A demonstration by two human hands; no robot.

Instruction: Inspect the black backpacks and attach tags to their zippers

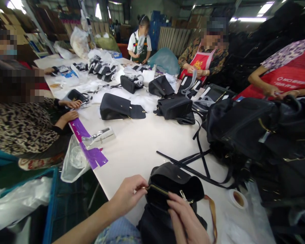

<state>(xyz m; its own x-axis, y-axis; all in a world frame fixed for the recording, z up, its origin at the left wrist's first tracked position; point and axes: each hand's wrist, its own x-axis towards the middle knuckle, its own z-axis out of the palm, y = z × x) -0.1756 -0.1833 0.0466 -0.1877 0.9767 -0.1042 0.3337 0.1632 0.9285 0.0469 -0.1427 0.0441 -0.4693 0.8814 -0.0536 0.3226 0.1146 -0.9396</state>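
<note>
A black leather-look backpack (155,220) is at the table's near edge in front of me, its flap (173,173) lifted back. A gold zipper (159,189) runs across its top. My left hand (129,195) pinches the left end of this zipper; the small piece between the fingertips is mostly hidden. On the right, my right hand (184,217) grips the bag's upper edge just below the zipper, fingers together. A metal clasp (183,196) shows beside that hand. From the bag's right side hangs a brown strap (212,217).
Black bags (117,106) lie across the white table (134,142), with a large pile (244,125) at right. Long black straps (193,157) and a tape roll (237,199) lie nearby. Purple tape (83,135) lines the left edge. A blue crate (51,206) stands lower left. Several co-workers surround the table.
</note>
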